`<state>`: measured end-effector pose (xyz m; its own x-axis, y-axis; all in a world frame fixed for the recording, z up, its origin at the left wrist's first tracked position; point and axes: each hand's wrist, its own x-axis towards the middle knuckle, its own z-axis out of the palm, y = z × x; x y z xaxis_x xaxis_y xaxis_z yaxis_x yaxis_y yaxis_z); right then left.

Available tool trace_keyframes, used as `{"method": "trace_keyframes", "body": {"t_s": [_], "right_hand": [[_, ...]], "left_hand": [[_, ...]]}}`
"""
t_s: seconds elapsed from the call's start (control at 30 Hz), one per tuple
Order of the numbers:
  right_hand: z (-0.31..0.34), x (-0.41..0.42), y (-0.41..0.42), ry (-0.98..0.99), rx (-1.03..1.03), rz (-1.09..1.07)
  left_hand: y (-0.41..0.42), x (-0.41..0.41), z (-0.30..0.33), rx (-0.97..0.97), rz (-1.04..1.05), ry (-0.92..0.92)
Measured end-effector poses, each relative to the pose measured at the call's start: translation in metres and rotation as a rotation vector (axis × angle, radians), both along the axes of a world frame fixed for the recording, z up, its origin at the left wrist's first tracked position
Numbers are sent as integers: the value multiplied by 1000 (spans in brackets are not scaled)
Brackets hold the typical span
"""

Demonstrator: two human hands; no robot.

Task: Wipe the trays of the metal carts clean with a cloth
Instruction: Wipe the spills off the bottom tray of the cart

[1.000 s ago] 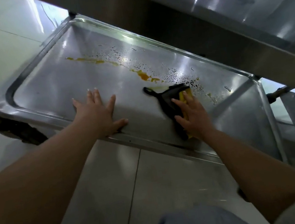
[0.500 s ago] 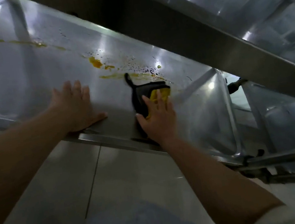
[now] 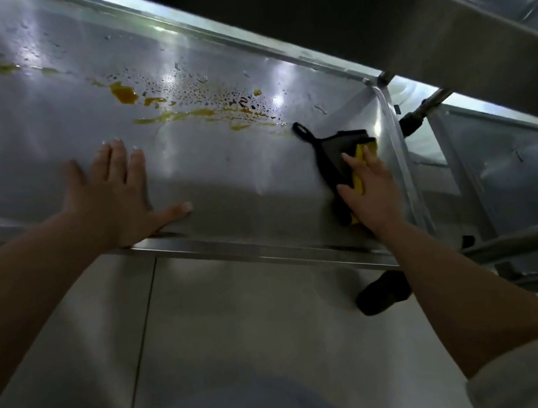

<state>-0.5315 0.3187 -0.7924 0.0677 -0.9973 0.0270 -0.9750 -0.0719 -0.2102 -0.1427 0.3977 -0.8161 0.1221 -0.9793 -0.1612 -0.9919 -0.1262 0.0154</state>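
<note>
Two hands, left hand (image 3: 114, 198) and right hand (image 3: 371, 189), one cloth (image 3: 334, 151), one tray (image 3: 244, 186).

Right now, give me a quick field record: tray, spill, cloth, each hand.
tray: metal cart tray, near rim toward the person
spill: orange-yellow streaks and droplets across the far half, not wiped
cloth: dark and yellow cloth, flat near the tray's right end, apart from the big orange blob
left hand: left hand flat on the tray, fingers spread
right hand: right hand pressing the cloth, fingers straight
</note>
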Motion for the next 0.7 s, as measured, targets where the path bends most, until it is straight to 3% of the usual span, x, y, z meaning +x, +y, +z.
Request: {"method": "trace_keyframes", "body": {"t_s": [0.2,0.3,0.57,0.7], "right_hand": [[1,13,-10,-59,68,-578],[1,62,-17,-153,97,-673],[-6,178,9,-81,35,-210],[-11,191,30,-96,13,49]], "left_hand": [[5,-13,2,-115,-6,-30],[4,-13,-2,-142,9,-48],[3,17,-10,-185,-32,-22],[12,55,-8,-212,-4,19]]}}
